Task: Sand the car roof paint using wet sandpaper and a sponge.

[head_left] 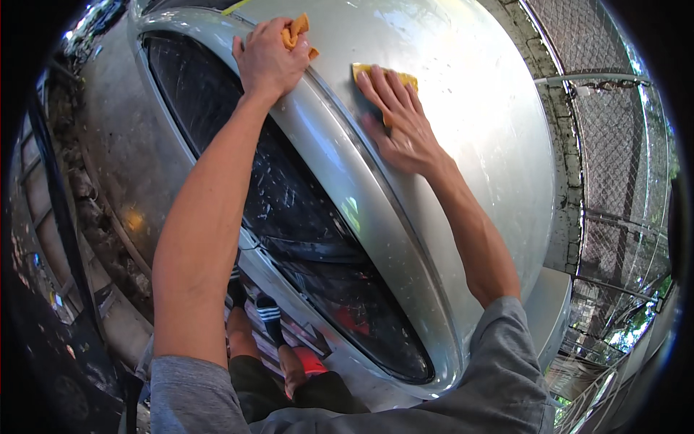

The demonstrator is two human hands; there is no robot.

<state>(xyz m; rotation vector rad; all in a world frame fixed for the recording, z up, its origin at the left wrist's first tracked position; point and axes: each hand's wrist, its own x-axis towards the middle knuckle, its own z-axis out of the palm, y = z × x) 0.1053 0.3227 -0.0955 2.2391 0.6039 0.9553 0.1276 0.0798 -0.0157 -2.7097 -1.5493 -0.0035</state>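
Note:
My left hand (267, 65) is closed on a crumpled orange cloth (295, 29) at the roof edge of a silver car (477, 94), just above the dark side windows (303, 217). My right hand (401, 134) presses a flat yellow cloth (363, 72) on the roof, right of the trim strip, with its fingers laid over the cloth. The cloth's middle is hidden under those fingers.
My feet (273, 322) are below on a slatted step, near a red object (312, 362). A chain-link fence (607, 145) on a low wall runs along the right. Concrete ground (116, 145) and a dark metal frame (61, 217) lie at the left.

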